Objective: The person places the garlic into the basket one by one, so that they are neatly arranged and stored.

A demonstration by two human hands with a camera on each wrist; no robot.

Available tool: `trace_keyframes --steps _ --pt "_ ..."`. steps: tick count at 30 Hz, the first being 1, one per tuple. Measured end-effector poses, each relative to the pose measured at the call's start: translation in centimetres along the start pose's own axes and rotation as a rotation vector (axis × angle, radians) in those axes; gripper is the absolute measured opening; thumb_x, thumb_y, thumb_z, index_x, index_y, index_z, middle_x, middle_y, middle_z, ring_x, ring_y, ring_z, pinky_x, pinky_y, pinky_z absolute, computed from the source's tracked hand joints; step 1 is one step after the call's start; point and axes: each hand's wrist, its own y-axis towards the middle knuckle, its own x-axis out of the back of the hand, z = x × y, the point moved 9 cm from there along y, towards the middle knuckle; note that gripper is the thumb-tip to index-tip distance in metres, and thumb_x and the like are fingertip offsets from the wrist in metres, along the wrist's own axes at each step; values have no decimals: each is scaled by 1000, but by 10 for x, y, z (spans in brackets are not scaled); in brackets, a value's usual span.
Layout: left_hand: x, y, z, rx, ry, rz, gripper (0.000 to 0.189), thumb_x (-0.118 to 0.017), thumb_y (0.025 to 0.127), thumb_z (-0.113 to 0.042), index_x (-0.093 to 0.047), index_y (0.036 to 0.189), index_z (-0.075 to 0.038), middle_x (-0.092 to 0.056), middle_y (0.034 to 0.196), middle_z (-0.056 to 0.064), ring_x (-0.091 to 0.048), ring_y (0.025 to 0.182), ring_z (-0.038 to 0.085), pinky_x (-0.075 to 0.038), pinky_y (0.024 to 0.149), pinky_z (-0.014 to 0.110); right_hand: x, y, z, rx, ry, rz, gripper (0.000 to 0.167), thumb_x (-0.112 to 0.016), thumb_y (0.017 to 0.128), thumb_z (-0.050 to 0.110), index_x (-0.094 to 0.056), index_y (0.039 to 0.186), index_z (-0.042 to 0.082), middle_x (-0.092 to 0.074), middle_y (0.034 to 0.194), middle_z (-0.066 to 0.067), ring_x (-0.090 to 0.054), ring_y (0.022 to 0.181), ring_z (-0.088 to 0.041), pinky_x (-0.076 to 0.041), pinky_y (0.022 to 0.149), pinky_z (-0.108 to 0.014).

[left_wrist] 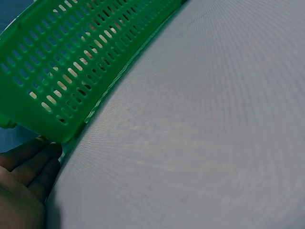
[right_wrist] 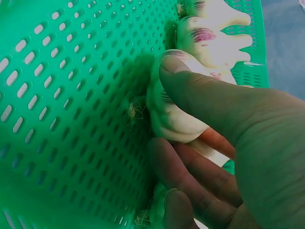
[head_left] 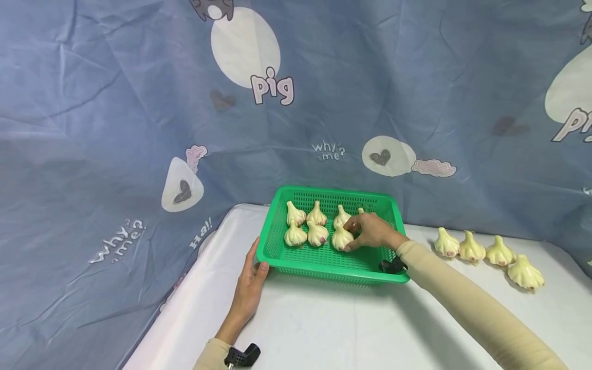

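My right hand (head_left: 372, 231) reaches into a green plastic basket (head_left: 324, 271) and holds a garlic bulb (head_left: 341, 238) between thumb and fingers. In the right wrist view the thumb lies over this bulb (right_wrist: 178, 117), with the fingers beneath it, close over the perforated floor. Several more garlic bulbs (head_left: 317, 234) stand in two rows in the basket, stems toward the back; one at the back is partly hidden behind the right hand. With fingers extended, my left hand (head_left: 250, 288) rests against the basket's near left corner. Its fingertips meet the corner in the left wrist view.
Several garlic bulbs (head_left: 499, 252) lie in a slanting row on the white table (head_left: 324, 329), right of the basket. A blue printed cloth (head_left: 324, 103) hangs behind the table and down its left side. Each wrist carries a small black camera (head_left: 243, 354).
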Motion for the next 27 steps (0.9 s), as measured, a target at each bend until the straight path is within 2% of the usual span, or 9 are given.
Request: trace_keyframes --steps 5,7,12,16,18,20,22,23,27 --pt "0 0 -1 2 5 1 61 -45 116 -24 -20 170 -37 -25 177 6 -39 156 37 -26 126 68 0 1 0 -5 13 4 59 -99 75 35 -77 123 9 -81 114 -9 -76 109 -26 -49 110 -64" --pt "0 -1 -1 1 5 2 61 -45 116 -24 -20 170 -37 -26 176 6 -41 154 37 -27 125 67 0 1 0 -3 20 5 59 -100 74 35 -77 123 9 -81 114 -9 -77 107 -26 -43 115 -67" --pt "0 -1 -1 -1 3 3 61 -45 116 -24 -20 170 -37 -26 176 6 -42 154 37 -27 126 67 2 0 0 -4 47 3 58 -99 74 33 -77 123 12 -82 112 -7 -78 105 -23 -17 126 -73" --pt "-1 -1 0 10 7 2 61 -45 116 -26 -21 170 -38 -26 176 5 -45 152 39 -28 125 68 6 -3 2 10 48 -1 57 -98 76 34 -77 124 12 -82 109 -6 -78 100 -20 -16 126 -74" --pt "-2 -1 0 17 6 2 61 -46 115 -26 -21 170 -38 -27 176 5 -45 151 40 -28 125 68 8 -6 3 24 49 -3 57 -98 77 35 -77 124 10 -82 110 -7 -78 99 -21 -35 122 -66" --pt "-3 -2 1 20 9 3 61 -46 116 -27 -21 170 -38 -28 176 6 -46 150 40 -28 125 68 12 -9 4 28 60 -3 59 -97 78 35 -76 126 7 -81 112 -11 -78 100 -23 -51 110 -58" --pt "-3 -2 0 18 10 0 61 -46 115 -27 -21 170 -37 -28 176 6 -45 151 40 -28 125 68 19 -13 5 29 78 -5 61 -96 80 34 -74 128 3 -79 116 -16 -78 104 -27 -61 97 -51" --pt "-2 -2 0 18 10 -2 61 -46 115 -28 -21 170 -38 -29 175 6 -45 151 40 -28 125 68 23 -16 6 28 90 -5 62 -94 82 33 -73 130 2 -78 119 -18 -77 106 -30 -64 88 -47" --pt "2 -2 0 16 17 -13 62 -47 115 -29 -21 170 -40 -30 175 5 -45 152 39 -28 125 68 48 -29 8 31 117 -26 60 -91 87 30 -70 134 -2 -75 125 -23 -76 112 -36 -64 87 -45"
